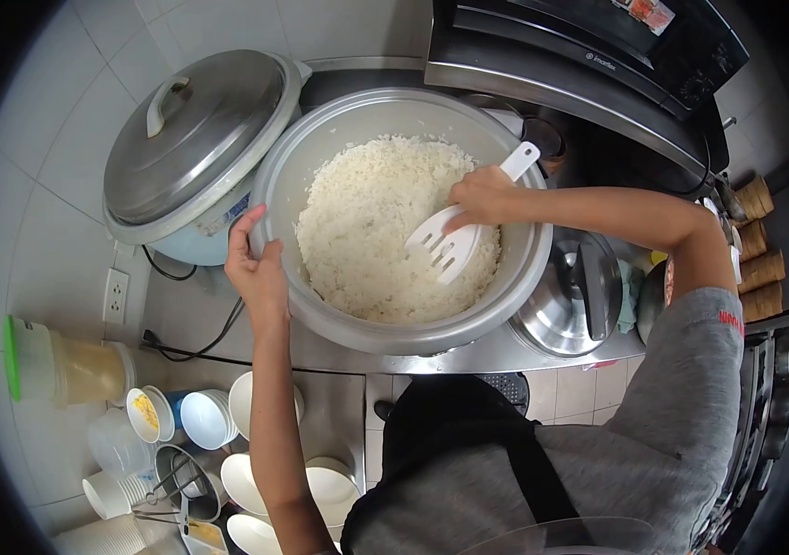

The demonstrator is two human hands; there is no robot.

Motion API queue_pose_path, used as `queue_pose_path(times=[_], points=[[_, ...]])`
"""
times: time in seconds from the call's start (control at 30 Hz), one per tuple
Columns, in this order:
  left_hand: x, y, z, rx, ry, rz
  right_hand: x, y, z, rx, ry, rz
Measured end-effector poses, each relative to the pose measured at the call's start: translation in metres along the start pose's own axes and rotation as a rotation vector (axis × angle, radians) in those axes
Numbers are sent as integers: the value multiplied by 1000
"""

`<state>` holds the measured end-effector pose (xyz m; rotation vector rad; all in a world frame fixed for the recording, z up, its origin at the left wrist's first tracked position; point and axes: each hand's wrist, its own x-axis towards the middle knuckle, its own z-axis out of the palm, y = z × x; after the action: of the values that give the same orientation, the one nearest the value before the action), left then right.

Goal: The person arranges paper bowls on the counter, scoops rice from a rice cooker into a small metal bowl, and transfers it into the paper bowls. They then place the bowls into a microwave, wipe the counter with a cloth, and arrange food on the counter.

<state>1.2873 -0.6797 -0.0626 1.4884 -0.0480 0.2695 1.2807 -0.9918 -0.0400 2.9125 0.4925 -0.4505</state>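
Note:
A large grey pot [519,282] filled with white rice [371,208] stands on the steel counter. My right hand [482,199] is closed around a white slotted paddle [445,242], near the right part of the rice. The paddle's slotted blade rests in the rice, and its handle end points up to the right past the pot's inner wall. My left hand [257,264] grips the pot's left rim, thumb and fingers at the edge.
A lidded cooker [195,139] stands left of the pot. Behind is a black oven [579,69]. A steel lid [565,301] lies to the right. Bowls [209,418], cups and tubs cluster at lower left. An outlet [116,294] is on the wall, with black cords below.

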Motion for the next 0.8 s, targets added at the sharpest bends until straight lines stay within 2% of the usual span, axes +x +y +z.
queue_pose_path(times=[0.13, 0.23, 0.33, 0.37, 0.5, 0.6, 0.7, 0.8], points=[[-3, 5, 1, 42, 18, -45, 15, -15, 6, 78, -46, -25], [-2, 1, -1, 76, 23, -37, 14, -48, -24, -33, -60, -84], [1, -7, -4, 97, 26, -28, -3, -79, -40, -318, 268, -363], [1, -6, -4, 103, 15, -37, -13, -81, -35, -354, 520, -474], [0, -2, -5, 161, -7, -28, -25, -76, -64, -268, 422, -311], [-1, -1, -3, 180, -13, -29, 29, -80, -51, -497, 864, -291], [-1, 1, -2, 143, -5, -29, 74, -93, -34, -470, 918, -559], [1, -4, -2, 156, 0, -5, 52, -106, -31, -527, 1022, -839]])
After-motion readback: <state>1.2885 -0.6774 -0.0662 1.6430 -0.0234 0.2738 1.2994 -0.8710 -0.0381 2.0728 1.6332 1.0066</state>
